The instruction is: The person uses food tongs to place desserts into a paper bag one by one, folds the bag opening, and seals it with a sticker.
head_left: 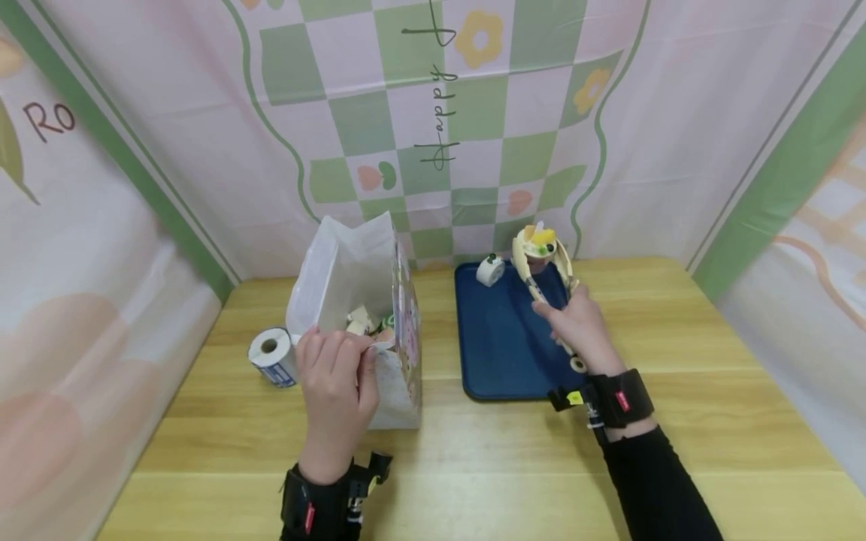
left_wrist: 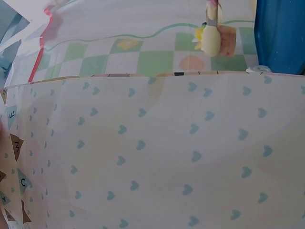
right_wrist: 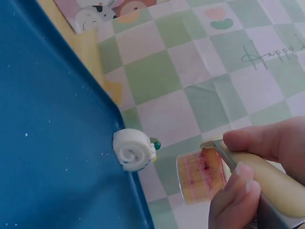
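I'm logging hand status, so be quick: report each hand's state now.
Left hand: closed, holding the near rim of the paper bag.
Right hand: closed, holding tongs, which grip a dessert cup.

Head camera: high, facing forward and down over pale wood-grain counter (head_left: 473,473). Left wrist: very near white heart-printed paper bag (left_wrist: 162,152), looking past it to green-and-white checked cloth backdrop (left_wrist: 155,62). Right wrist: close over blue rectangular tray (right_wrist: 47,119), backdrop askew. Wrist views share tray, backdrop.
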The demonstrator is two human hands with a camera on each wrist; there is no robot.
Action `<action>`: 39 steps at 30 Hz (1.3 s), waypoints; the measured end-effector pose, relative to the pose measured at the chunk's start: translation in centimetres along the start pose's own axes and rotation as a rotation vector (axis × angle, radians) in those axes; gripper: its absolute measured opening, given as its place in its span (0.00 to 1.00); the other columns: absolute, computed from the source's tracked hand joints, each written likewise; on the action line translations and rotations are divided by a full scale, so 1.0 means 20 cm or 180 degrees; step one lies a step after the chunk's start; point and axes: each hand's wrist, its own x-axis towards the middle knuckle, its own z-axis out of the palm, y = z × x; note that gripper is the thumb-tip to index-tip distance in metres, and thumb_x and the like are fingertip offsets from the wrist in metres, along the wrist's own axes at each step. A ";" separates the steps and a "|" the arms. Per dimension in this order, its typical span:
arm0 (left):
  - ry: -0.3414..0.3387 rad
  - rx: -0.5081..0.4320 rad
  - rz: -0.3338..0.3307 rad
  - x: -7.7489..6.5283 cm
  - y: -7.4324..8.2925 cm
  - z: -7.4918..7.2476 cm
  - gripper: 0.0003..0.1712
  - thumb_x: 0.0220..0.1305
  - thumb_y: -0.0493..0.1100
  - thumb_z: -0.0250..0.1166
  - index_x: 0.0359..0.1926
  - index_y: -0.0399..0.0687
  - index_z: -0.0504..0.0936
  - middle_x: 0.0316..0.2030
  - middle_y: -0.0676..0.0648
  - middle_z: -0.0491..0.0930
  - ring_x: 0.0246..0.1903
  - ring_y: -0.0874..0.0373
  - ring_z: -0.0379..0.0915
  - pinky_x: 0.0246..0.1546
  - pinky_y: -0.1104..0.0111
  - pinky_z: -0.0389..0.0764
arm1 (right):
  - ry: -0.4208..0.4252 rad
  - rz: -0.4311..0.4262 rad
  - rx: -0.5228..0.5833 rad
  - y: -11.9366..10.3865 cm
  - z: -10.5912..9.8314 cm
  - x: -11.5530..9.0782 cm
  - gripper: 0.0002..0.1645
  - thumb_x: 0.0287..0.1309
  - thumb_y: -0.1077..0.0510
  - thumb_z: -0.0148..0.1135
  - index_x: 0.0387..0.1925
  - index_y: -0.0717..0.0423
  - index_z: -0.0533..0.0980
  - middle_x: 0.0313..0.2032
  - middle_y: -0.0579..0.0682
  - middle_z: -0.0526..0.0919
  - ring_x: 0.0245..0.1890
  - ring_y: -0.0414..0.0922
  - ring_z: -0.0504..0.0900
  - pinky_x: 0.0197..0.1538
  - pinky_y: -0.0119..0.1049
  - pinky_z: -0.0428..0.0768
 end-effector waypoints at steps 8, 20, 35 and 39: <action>-0.0020 -0.0003 -0.0021 0.00 0.00 -0.01 0.18 0.72 0.45 0.53 0.26 0.40 0.75 0.24 0.46 0.73 0.29 0.50 0.63 0.49 0.50 0.64 | -0.0007 -0.0093 0.0009 -0.05 -0.03 -0.07 0.53 0.59 0.35 0.61 0.68 0.65 0.50 0.28 0.55 0.79 0.20 0.47 0.81 0.23 0.40 0.77; -0.0008 -0.0013 0.0000 0.00 0.00 -0.01 0.18 0.72 0.45 0.53 0.26 0.40 0.75 0.24 0.46 0.73 0.29 0.50 0.63 0.50 0.52 0.63 | -0.0072 -0.0292 -0.0038 -0.14 -0.07 -0.18 0.50 0.56 0.29 0.59 0.61 0.61 0.54 0.27 0.55 0.76 0.20 0.47 0.80 0.23 0.40 0.76; -0.0036 -0.0017 -0.0008 0.00 0.00 0.00 0.16 0.71 0.43 0.54 0.26 0.40 0.75 0.24 0.46 0.73 0.30 0.50 0.63 0.50 0.52 0.63 | -0.0326 -0.0516 -0.0056 -0.27 -0.10 -0.29 0.50 0.55 0.26 0.58 0.60 0.59 0.55 0.28 0.55 0.75 0.21 0.49 0.79 0.23 0.41 0.76; -0.0066 -0.0019 -0.0030 0.00 0.00 -0.01 0.17 0.71 0.44 0.54 0.26 0.39 0.75 0.24 0.46 0.73 0.30 0.50 0.63 0.50 0.52 0.63 | -0.0348 -0.0555 -0.0082 -0.30 -0.10 -0.32 0.46 0.56 0.28 0.59 0.56 0.59 0.57 0.26 0.54 0.74 0.21 0.50 0.80 0.23 0.40 0.76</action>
